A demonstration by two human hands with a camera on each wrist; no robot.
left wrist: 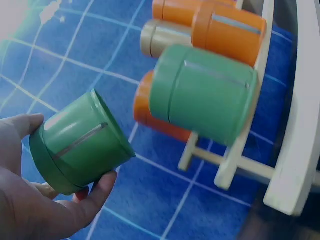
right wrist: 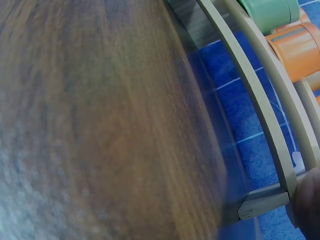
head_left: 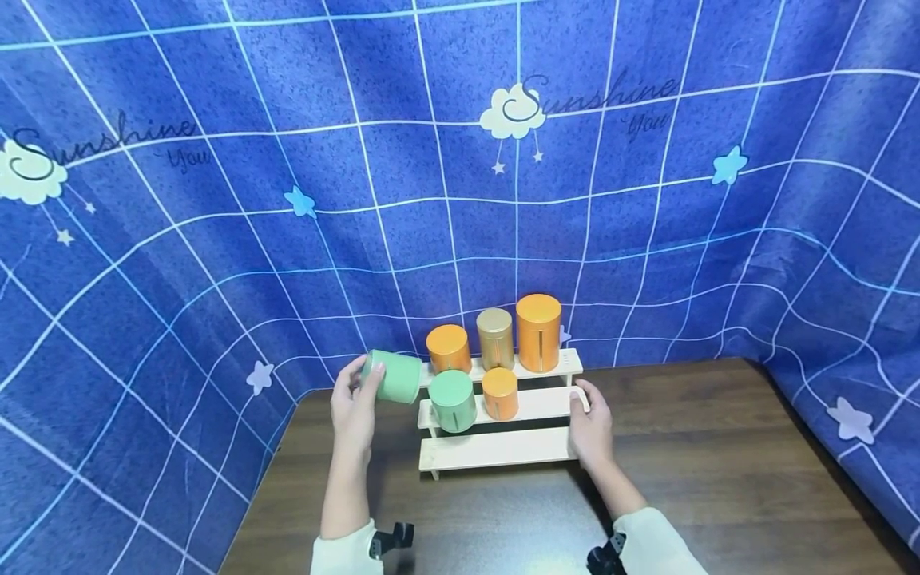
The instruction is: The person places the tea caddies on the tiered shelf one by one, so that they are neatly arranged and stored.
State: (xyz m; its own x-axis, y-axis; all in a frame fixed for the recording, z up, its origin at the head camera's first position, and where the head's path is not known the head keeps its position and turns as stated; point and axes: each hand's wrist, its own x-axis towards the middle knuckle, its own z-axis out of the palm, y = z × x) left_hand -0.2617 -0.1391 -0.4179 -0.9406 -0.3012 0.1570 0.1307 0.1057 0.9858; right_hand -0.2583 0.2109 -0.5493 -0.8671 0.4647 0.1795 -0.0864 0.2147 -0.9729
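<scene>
My left hand grips a green canister, tipped on its side, left of a pale three-step wooden rack. In the left wrist view, thumb and fingers wrap its far end, and a slit-like strip runs along its side. My right hand holds the rack's right end at the middle step; in the right wrist view only a blurred part of the hand shows. The middle step bears another green canister and a small orange canister.
On the top step stand a short orange canister, a gold canister and a tall orange canister. The rack stands on a dark wooden table. Behind it hangs a blue gridded cloth.
</scene>
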